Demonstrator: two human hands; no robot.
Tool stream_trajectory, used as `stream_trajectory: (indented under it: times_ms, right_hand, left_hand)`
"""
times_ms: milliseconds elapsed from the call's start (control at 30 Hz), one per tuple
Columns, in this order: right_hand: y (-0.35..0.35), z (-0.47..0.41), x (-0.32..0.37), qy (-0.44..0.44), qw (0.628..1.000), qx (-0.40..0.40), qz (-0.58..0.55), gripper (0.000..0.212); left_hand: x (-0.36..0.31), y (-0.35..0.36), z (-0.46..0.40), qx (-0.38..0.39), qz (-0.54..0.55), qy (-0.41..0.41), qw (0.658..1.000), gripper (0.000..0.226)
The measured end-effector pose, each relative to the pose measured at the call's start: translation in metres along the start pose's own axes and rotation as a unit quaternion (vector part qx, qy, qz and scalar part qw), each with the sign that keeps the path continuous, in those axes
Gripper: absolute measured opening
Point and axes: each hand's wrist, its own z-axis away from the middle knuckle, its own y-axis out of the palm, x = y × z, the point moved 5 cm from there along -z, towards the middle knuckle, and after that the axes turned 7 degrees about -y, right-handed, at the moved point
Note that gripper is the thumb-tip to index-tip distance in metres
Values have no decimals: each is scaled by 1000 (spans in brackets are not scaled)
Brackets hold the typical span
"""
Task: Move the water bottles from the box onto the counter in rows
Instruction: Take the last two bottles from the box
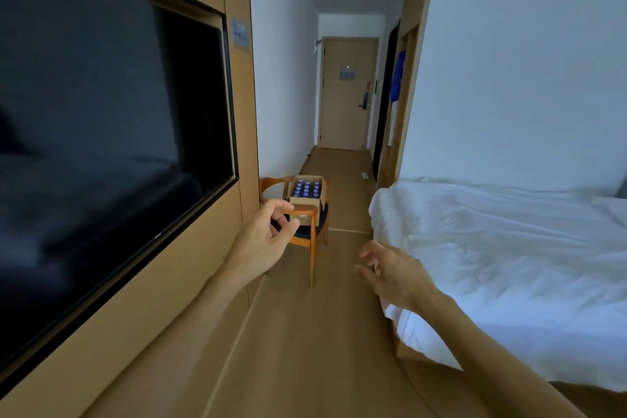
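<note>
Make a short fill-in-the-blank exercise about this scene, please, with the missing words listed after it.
1. The box of bottles stands on a wooden ____.
2. The bottle caps are ____ in colour.
3. The left hand and the right hand both hold ____.
4. At the right of the view lies a bed with ____ sheets.

Missing words: chair; blue; nothing; white
</note>
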Motion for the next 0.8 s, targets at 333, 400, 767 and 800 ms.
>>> stream_trajectory:
  times_ms: [333, 400, 767, 800]
  right_hand:
    - [49, -147, -128, 44, 999, -5, -13, 28]
    - [59, -179, -157, 42, 999, -6, -19, 28]
    - [83, -381, -320, -2, 998, -6, -59, 18]
    - [86, -399, -332, -5, 998, -6, -63, 18]
  left_hand:
    - [60, 99, -183, 47, -10, 12, 999, 18]
    - [71, 122, -219, 52, -13, 14, 998, 17]
    - [99, 228, -431, 23, -24, -6, 999, 17]
    - [104, 234, -447, 19, -27, -10, 999, 17]
